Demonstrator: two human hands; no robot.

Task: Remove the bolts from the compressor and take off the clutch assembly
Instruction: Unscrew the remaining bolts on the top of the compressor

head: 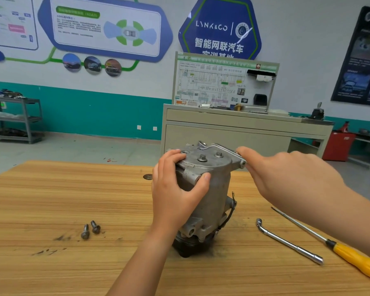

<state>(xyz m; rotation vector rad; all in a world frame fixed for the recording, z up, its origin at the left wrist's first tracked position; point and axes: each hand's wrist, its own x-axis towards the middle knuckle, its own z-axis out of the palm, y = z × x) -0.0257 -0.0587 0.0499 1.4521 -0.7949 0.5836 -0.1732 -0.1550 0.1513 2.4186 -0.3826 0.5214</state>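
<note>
A grey metal compressor [214, 195] stands upright on the wooden table [73, 193], its black clutch pulley [186, 245] at the bottom. Two bolts [209, 157] sit in the top plate. My left hand [175, 189] grips the upper left edge of the housing, thumb across the front. My right hand [286, 174] reaches in from the right, its fingertips touching the mounting ear at the top right corner. Two removed bolts [90, 230] lie on the table to the left.
An L-shaped socket wrench [286, 242] and a yellow-handled screwdriver [355, 257] lie on the table to the right. A small round hole [147, 176] marks the tabletop behind. A training bench [244, 129] and a shelf rack [15, 118] stand beyond.
</note>
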